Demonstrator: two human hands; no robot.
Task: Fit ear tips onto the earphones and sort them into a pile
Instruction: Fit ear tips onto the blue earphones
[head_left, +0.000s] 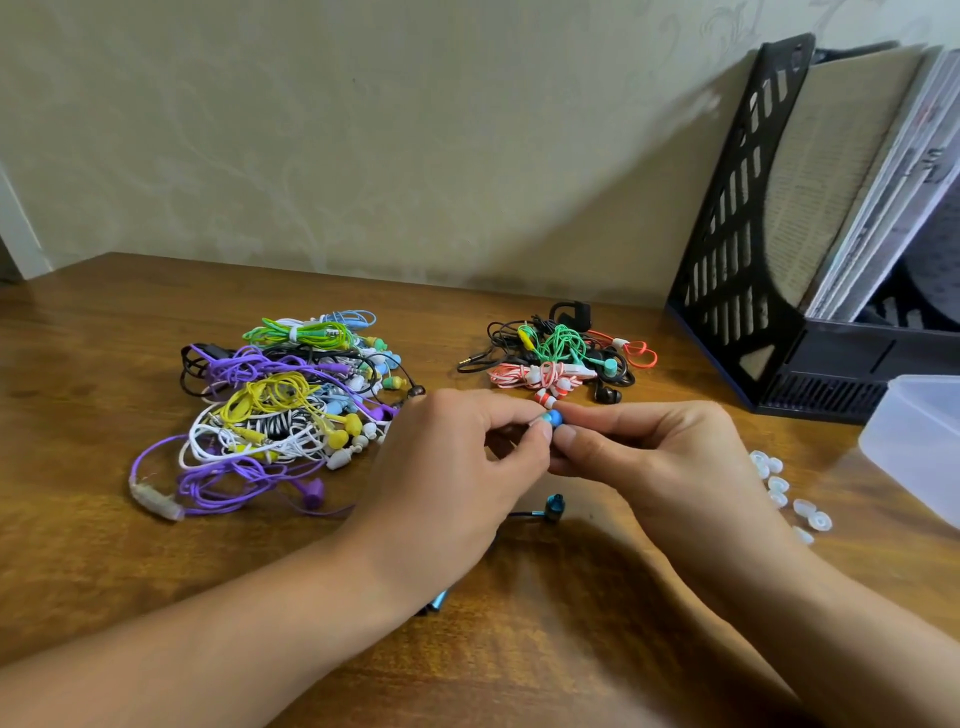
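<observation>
My left hand (457, 467) and my right hand (649, 457) meet at the middle of the wooden desk, fingertips pinched together on a small blue earbud (555, 417). Whether an ear tip sits on it is hidden by my fingers. Its second blue earbud (554, 506) hangs on its cable just below my hands. A large pile of coloured earphones (280, 405) lies to the left. A smaller pile of earphones (561, 358) lies beyond my hands. Several loose clear ear tips (784, 491) are scattered right of my right hand.
A black slotted file holder (737, 249) with papers stands at the back right. A clear plastic container (919, 441) sits at the right edge. A blue metal piece (439, 603) shows under my left forearm. The wall runs along the desk's far edge.
</observation>
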